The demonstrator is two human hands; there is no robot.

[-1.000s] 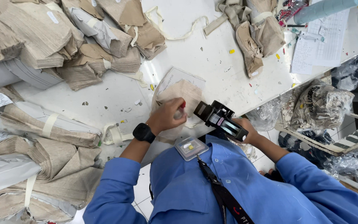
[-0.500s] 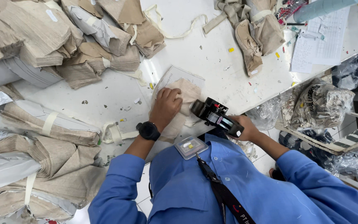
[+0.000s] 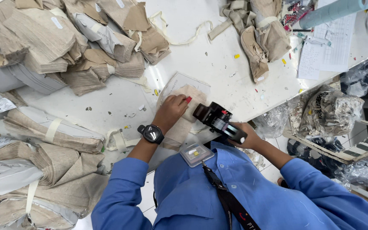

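A: Entry. The small stack of beige fabric pieces (image 3: 188, 111) lies on a clear bag at the near edge of the white worktop (image 3: 218, 68), directly in front of the person. The left hand (image 3: 170, 111) presses flat on top of it, fingers curled down onto the cloth, with something small and red at the fingertips; too small to tell what it is.

B: And the right hand (image 3: 245, 138)?

A: Clenched around the grip of a black handheld label gun (image 3: 218, 120), whose nose sits at the right edge of the stack, touching or just short of it; the view does not settle which.

B: Handling estimate for the stack?

A: Judged light, soft and limp. The layers would likely slide over one another, and the bag beneath looks slippery, so a flat palm on top or a pinch across all the layers at one edge seems the safest hold.

B: Surroundings?

A: Tied bundles of beige cloth (image 3: 52, 132) crowd the worktop's left side and far-left corner. Another bundle (image 3: 260, 38) lies toward the far edge, with a printed sheet (image 3: 326, 47) at the far-right corner. Bagged goods (image 3: 329, 110) sit below the right edge.

B: Open room?

A: A bare strip runs from the stack toward the far edge, scattered with small scraps. The near edge is close, so the stack could slip off.
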